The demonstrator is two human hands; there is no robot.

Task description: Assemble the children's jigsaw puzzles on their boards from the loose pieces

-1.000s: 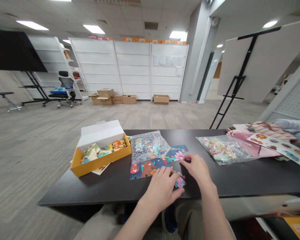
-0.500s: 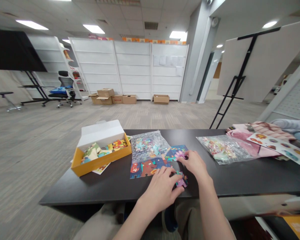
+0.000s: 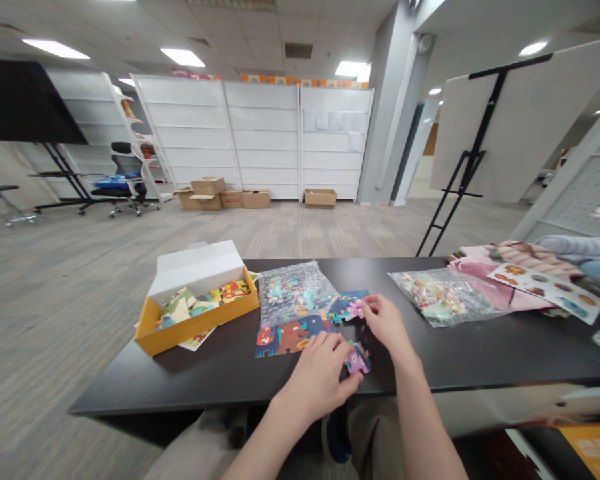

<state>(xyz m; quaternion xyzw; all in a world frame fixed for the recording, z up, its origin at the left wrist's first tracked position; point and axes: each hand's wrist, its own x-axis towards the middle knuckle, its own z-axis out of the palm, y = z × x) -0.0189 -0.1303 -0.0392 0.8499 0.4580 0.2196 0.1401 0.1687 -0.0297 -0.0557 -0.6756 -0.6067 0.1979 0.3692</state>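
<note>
My left hand [image 3: 324, 368] grips a loose purple-and-dark puzzle piece [image 3: 358, 360] between thumb and fingers, low over the black table. My right hand [image 3: 384, 321] is closed with its fingertips at the right edge of a pink-and-blue puzzle piece [image 3: 353, 308]. That piece lies against the joined puzzle section [image 3: 295, 335], which shows a brown animal and a red one on dark blue. Behind it, a clear bubble-wrap bag [image 3: 296, 291] of pieces covers part of the section. The right hand's fingertips are partly hidden.
A yellow box [image 3: 200, 327] with its white lid up holds puzzle pieces on the left. To the right lie another plastic bag [image 3: 443, 297], a sticker sheet [image 3: 545, 291] and pink cloth [image 3: 480, 283]. The black table's front edge [image 3: 180, 408] runs near my legs.
The view has shifted slightly. My right hand has pulled a little up and away from the left hand, and the gap between the two pieces looks wider. The left hand keeps its grip.
</note>
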